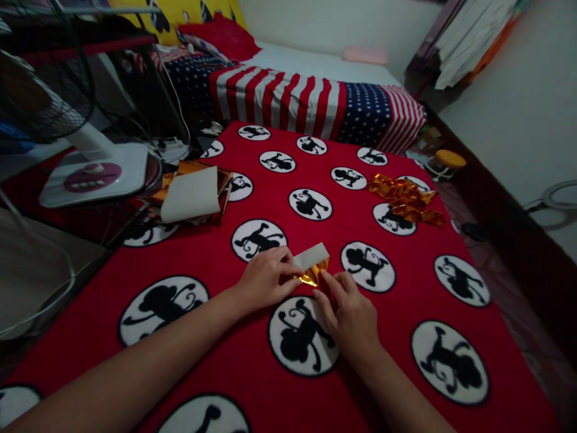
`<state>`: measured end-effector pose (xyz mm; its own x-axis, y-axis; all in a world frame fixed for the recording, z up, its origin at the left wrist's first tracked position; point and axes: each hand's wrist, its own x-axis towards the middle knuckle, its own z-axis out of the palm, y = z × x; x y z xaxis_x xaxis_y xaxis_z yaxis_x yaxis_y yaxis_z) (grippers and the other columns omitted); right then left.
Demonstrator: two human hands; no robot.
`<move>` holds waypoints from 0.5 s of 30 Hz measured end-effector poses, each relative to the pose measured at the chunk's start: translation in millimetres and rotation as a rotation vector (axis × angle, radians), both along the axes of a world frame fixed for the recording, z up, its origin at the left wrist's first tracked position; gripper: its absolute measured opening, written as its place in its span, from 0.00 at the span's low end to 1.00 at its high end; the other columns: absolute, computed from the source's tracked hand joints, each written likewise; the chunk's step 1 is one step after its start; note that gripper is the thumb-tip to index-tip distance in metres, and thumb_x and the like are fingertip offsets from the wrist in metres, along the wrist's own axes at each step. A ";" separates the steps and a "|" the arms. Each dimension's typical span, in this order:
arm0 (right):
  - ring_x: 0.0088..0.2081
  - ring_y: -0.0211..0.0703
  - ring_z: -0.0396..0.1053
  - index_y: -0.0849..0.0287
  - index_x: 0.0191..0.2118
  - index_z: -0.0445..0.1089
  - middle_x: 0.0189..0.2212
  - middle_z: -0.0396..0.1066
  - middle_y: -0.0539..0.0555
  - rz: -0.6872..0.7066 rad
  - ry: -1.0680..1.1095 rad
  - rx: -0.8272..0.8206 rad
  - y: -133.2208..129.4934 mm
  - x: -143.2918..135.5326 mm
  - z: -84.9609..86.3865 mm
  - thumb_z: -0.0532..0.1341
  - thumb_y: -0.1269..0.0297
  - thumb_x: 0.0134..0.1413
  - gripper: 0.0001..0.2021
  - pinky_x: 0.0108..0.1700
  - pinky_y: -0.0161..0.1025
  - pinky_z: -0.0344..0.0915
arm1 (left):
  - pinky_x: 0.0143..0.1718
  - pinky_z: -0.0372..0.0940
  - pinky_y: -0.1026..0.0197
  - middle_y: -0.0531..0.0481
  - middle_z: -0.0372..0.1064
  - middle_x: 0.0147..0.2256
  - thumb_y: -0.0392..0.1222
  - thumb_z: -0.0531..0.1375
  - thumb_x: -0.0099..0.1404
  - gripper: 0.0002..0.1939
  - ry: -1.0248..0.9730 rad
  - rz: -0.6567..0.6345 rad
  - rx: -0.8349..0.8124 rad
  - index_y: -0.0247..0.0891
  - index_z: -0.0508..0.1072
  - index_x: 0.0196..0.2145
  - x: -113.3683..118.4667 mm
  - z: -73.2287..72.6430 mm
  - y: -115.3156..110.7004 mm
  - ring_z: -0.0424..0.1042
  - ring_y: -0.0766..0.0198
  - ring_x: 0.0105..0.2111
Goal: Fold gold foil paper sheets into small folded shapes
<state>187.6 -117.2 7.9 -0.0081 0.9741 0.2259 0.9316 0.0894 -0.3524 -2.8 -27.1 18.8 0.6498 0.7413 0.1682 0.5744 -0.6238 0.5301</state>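
1. Pinching the left end of the folded foil sheet (312,264), just below the centre of the frame, between the thumb and fingers of the left hand (265,275).
2. Resting the fingers of the right hand (354,314) on the sheet's lower right; being unable to tell whether also clamping it with the thumb.
3. Apparently shaping a fold; probably doing best by steadying the left end, matching edges, then pressing smoothly along the crease.
4. Likely needing a light touch, judging by such thin, easily marked material.
5. Showing a flat, matt, pale strip above, and shiny gold facets narrowing below.
6. Working over a soft-looking red cloth (202,255) printed with white discs and black monkeys.
7. Having a pile of sheets (192,195), pale and smooth on top, at left; having angular, glossy foil pieces (401,197) at right.
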 end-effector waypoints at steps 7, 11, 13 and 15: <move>0.32 0.40 0.70 0.59 0.51 0.70 0.37 0.69 0.55 0.003 -0.148 0.003 5.0 -3.1 1.3 0.58 0.59 0.61 0.15 0.24 0.33 0.56 | 0.47 0.60 0.54 0.46 0.66 0.42 0.35 0.57 0.63 0.14 0.100 -0.183 0.153 0.46 0.78 0.44 -9.4 9.7 6.5 0.64 0.57 0.45; 0.31 0.38 0.69 0.59 0.49 0.71 0.36 0.70 0.54 0.023 -0.194 -0.003 10.5 -1.7 3.1 0.59 0.61 0.61 0.13 0.23 0.33 0.53 | 0.54 0.56 0.49 0.44 0.65 0.51 0.34 0.57 0.64 0.15 0.154 -0.384 0.283 0.47 0.76 0.46 -11.0 17.9 20.1 0.61 0.54 0.53; 0.30 0.38 0.68 0.58 0.50 0.70 0.37 0.70 0.53 0.036 -0.218 -0.011 13.2 -0.3 4.4 0.59 0.61 0.61 0.13 0.23 0.33 0.53 | 0.55 0.56 0.49 0.44 0.66 0.51 0.31 0.57 0.63 0.17 0.177 -0.466 0.313 0.47 0.75 0.47 -10.4 21.8 26.9 0.61 0.54 0.53; 0.30 0.38 0.68 0.56 0.50 0.70 0.38 0.70 0.53 0.053 -0.239 -0.014 17.5 1.7 5.5 0.59 0.62 0.61 0.13 0.24 0.33 0.54 | 0.54 0.56 0.50 0.44 0.67 0.50 0.31 0.58 0.63 0.18 0.205 -0.521 0.342 0.47 0.75 0.47 -9.6 24.5 32.7 0.62 0.54 0.53</move>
<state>189.3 -99.7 13.4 -0.1114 0.9738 0.1982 0.9827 0.1376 -0.1237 -12.4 5.6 43.3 0.9534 0.2471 0.1734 0.2194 -0.9617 0.1642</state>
